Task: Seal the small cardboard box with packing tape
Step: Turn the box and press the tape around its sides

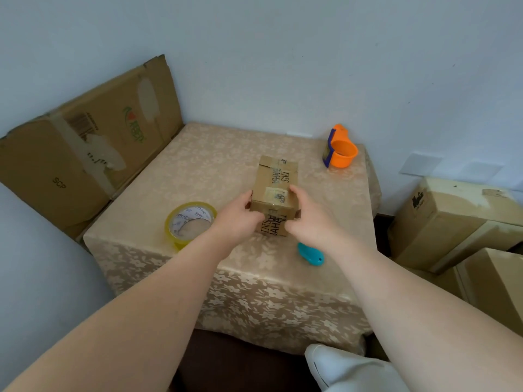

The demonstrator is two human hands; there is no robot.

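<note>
**Box held at its near end; tape roll lies to the left**

The small cardboard box is found at the middle of the bench, its long axis running from the near edge toward the far edge. It is gripped at its near end from both sides. The left hand is wrapped round the left near corner, its fingers curled onto the near face. The right hand is clamped on the right near corner, thumb laid on top. Whether the near end is lifted off the cloth cannot be told.

The coming move is judged to turn on the tape roll. It lies flat toward the near left corner of the bench, just beside the left wrist and apart from the box, so the left hand is the nearer one. A teal cutter lies by the near edge, under the right wrist. An orange dispenser stands at the far right corner (well apart from both hands).

Old tape patches are seen on the box top. A fresh strip would probably be run along the long axis, away from the hands.
</note>
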